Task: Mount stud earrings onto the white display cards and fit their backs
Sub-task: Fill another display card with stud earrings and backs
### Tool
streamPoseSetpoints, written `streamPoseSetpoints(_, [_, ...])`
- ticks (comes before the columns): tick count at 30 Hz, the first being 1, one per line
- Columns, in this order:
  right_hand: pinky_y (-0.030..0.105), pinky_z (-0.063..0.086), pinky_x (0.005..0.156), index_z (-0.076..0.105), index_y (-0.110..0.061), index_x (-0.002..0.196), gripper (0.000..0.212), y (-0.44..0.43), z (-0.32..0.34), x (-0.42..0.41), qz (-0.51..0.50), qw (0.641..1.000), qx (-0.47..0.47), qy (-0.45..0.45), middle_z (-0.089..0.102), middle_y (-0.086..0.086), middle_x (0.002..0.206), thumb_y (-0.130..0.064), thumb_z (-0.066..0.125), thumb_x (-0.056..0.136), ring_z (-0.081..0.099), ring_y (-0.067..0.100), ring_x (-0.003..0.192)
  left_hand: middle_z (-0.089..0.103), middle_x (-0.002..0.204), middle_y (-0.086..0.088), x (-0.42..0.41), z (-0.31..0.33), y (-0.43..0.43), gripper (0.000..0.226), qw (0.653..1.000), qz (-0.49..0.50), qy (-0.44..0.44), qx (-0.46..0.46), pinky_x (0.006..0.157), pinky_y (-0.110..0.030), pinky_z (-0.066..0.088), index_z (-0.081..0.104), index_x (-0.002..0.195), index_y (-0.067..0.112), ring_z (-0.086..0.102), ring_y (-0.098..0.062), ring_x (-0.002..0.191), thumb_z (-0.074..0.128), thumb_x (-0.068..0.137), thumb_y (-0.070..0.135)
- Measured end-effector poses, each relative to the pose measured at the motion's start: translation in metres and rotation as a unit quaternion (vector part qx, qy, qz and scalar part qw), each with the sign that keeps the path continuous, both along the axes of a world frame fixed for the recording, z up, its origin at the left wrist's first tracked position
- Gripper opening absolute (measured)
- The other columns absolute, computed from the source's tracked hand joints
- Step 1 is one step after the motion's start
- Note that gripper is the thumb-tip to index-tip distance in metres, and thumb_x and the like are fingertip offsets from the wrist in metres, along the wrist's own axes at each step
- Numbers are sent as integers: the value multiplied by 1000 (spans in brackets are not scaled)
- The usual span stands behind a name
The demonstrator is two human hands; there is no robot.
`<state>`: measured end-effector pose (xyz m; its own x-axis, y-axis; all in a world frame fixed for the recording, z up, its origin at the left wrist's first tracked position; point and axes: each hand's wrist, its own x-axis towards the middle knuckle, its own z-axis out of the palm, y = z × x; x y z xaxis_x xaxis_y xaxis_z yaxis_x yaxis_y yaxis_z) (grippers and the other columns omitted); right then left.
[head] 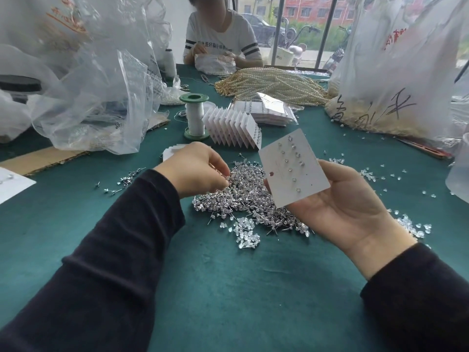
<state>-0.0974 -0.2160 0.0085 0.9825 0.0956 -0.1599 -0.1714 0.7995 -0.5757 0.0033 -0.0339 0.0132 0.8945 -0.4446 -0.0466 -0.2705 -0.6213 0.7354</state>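
My right hand [347,209] holds a white display card [294,168] tilted above the table, with several stud earrings mounted on it. My left hand [195,168] reaches into the top left of the pile of silver stud earrings [241,196], fingertips curled and pinching among the studs; what they pinch is too small to make out. Clear plastic earring backs [247,232] lie in a small heap at the pile's near edge, and more are scattered to the right [416,227].
A fanned row of white cards [231,128] and a green-capped thread spool [195,113] stand behind the pile. Bagged cards [269,110], pearl strands [274,82] and big plastic bags [101,80] crowd the green table [228,288]. Another person [220,36] works across from me.
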Motion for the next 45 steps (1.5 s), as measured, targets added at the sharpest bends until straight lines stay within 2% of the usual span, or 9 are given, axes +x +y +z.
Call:
streamPoseSetpoints(5, [46, 46, 97, 73, 0, 88, 25, 0, -3, 1, 9, 1000, -25, -8, 67, 15, 105, -10, 63, 67, 65, 30, 98, 68, 59, 0, -2, 3, 0, 9, 992, -16, 35, -121, 49, -15, 47, 70, 73, 9, 61, -6, 53, 69, 74, 0])
streamPoseSetpoints(8, [51, 47, 91, 72, 1, 93, 28, 1, -5, 0, 14, 1000, -23, -12, 66, 17, 108, -11, 61, 70, 65, 31, 96, 69, 60, -2, -6, 9, -1, 10, 957, -31, 91, -275, 51, -17, 50, 69, 70, 7, 64, -11, 55, 74, 61, 8])
streamPoseSetpoints(11, [45, 48, 94, 66, -1, 107, 37, 3, -5, 1, 34, 999, -30, -26, 63, 16, 115, -13, 59, 72, 63, 28, 100, 70, 62, -3, -13, 12, -6, 15, 929, -58, 95, -353, 52, -18, 51, 71, 64, 10, 64, -12, 55, 75, 52, 17])
streamPoseSetpoints(16, [41, 46, 98, 51, 2, 127, 44, 7, -3, 0, 54, 998, -2, -43, 55, 18, 129, -12, 47, 85, 55, 26, 115, 71, 67, 4, -29, 11, -20, 12, 933, -115, -59, -337, 60, -20, 53, 70, 66, 16, 66, -10, 63, 76, 58, 22])
streamPoseSetpoints(21, [39, 37, 106, 43, 6, 132, 49, 11, -4, 0, 45, 998, 1, -49, 43, 20, 140, -8, 47, 85, 43, 29, 129, 70, 76, -8, -41, 4, -35, 12, 925, -127, -172, -316, 69, -44, 57, 71, 75, 10, 66, -30, 71, 77, 66, 13])
streamPoseSetpoints(23, [39, 34, 108, 43, 6, 132, 50, 13, -4, 0, 37, 998, 2, -43, 44, 20, 140, -6, 49, 84, 43, 29, 129, 70, 77, -9, -41, 4, -36, 12, 924, -121, -183, -312, 66, -49, 54, 71, 77, 9, 64, -32, 71, 77, 67, 13])
streamPoseSetpoints(28, [41, 40, 104, 43, 5, 133, 48, 17, -4, -1, 45, 998, 16, -47, 50, 20, 134, -5, 48, 86, 53, 30, 121, 68, 73, -5, -42, 5, -37, 8, 927, -119, -189, -300, 55, -36, 47, 70, 71, 16, 60, -27, 67, 76, 65, 20])
streamPoseSetpoints(42, [36, 56, 82, 54, 7, 121, 41, 20, -1, -3, 20, 999, 28, -29, 65, 19, 108, -2, 52, 80, 67, 28, 94, 67, 75, -4, -43, 3, -37, 8, 939, -132, -188, -257, 52, -24, 39, 72, 74, 17, 56, -15, 65, 78, 68, 14])
streamPoseSetpoints(45, [37, 57, 79, 54, 10, 117, 37, 18, -1, -3, 3, 999, 46, 4, 63, 23, 109, 0, 52, 82, 66, 31, 95, 66, 80, -3, -47, 5, -36, 19, 941, -151, -208, -222, 56, -26, 44, 73, 79, 18, 58, -17, 70, 78, 66, 31])
